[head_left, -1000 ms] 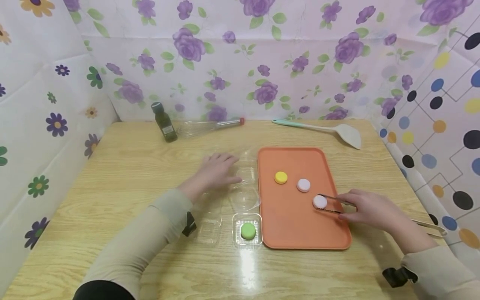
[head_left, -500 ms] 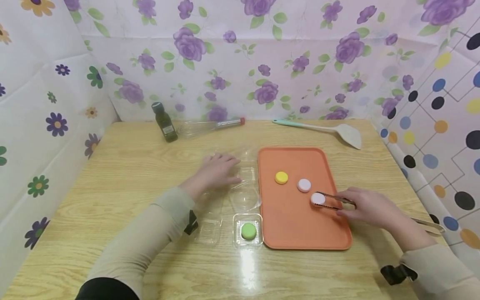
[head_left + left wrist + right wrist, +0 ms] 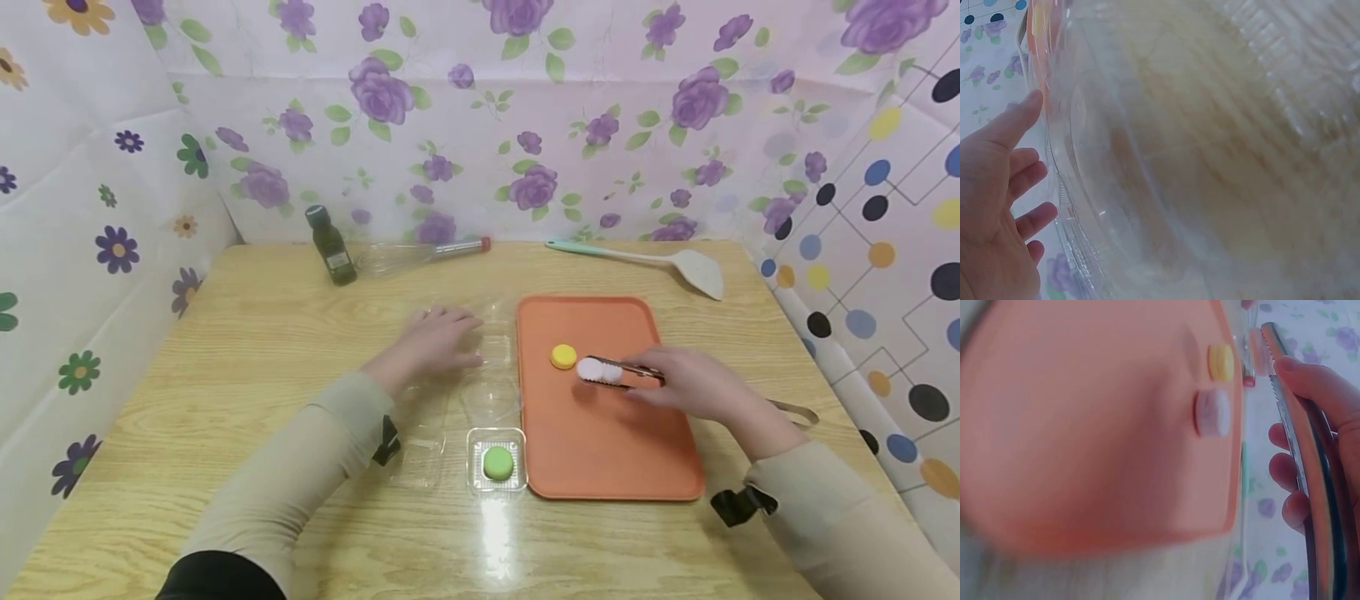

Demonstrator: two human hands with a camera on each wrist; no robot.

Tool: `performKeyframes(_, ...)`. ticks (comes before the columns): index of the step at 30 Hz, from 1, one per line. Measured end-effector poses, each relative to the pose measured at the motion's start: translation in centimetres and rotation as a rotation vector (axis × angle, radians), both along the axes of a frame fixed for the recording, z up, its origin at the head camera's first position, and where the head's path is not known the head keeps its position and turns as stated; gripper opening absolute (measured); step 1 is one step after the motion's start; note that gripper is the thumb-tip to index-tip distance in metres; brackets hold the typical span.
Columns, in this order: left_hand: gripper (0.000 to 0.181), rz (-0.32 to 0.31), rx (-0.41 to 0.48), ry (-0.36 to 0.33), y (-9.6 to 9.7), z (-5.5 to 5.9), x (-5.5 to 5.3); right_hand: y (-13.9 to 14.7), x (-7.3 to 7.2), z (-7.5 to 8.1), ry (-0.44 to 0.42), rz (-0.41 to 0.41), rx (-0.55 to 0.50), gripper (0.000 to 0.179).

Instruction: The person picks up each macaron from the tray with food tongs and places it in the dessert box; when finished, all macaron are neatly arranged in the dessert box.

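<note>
My right hand holds metal tongs. Between the tips of the tongs is a pale pink macaron, raised above the orange tray. A second pale macaron lies on the tray, partly behind the held one in the head view. Left of both sits a yellow macaron. My left hand is at the clear plastic boxes, its fingers loosely spread beside the plastic in the left wrist view; whether they touch it I cannot tell. A green macaron sits in the nearest box.
Behind the boxes, a dark bottle stands near the back edge beside a whisk. A spatula with a pale green handle lies behind the tray. Patterned cloths enclose the wooden table at the back and sides.
The right hand has moved left and up across the tray, carrying the pale pink macaron in the tongs off the tray surface. My left hand has stayed nearly still.
</note>
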State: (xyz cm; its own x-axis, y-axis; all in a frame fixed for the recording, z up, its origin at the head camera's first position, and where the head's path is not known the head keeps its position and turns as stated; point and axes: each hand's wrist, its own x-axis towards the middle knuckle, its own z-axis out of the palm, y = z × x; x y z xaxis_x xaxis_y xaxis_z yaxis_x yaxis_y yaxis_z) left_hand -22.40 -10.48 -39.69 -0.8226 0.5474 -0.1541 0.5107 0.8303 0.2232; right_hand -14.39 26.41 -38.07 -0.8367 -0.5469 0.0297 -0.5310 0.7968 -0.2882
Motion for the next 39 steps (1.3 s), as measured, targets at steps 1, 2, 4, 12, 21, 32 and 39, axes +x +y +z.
performKeyframes(1, 0.072, -0.002, -0.001, -0.002, 0.0, 0.0, 0.0, -0.4, -0.3, 0.0, 0.001, 0.004, -0.002, 0.042)
performKeyframes(2, 0.072, -0.004, -0.003, -0.003, 0.0, 0.0, 0.0, -0.7, -0.6, 0.0, -0.001, 0.008, -0.005, 0.042)
performKeyframes(4, 0.071, -0.007, -0.002, -0.006, 0.0, 0.0, -0.1, -1.5, -1.3, 0.0, -0.007, 0.013, -0.013, 0.042)
performKeyframes(12, 0.071, -0.01, 0.01, -0.02, -0.1, 0.1, -0.1, -4.5, -3.4, 0.1, -0.063, 0.008, -0.036, 0.043)
performKeyframes(21, 0.07, -0.018, 0.009, -0.023, 0.0, 0.2, -0.1, -8.4, -5.5, 0.0, -0.101, 0.011, -0.022, 0.047)
performKeyframes(32, 0.07, -0.006, 0.043, -0.034, -0.1, 0.0, -0.2, -11.9, -7.2, -0.4, -0.17, 0.017, 0.052, 0.045)
performKeyframes(39, 0.069, -0.005, 0.046, -0.024, 0.0, -0.1, -0.3, -13.4, -8.0, -0.3, -0.171, 0.056, 0.13, 0.038)
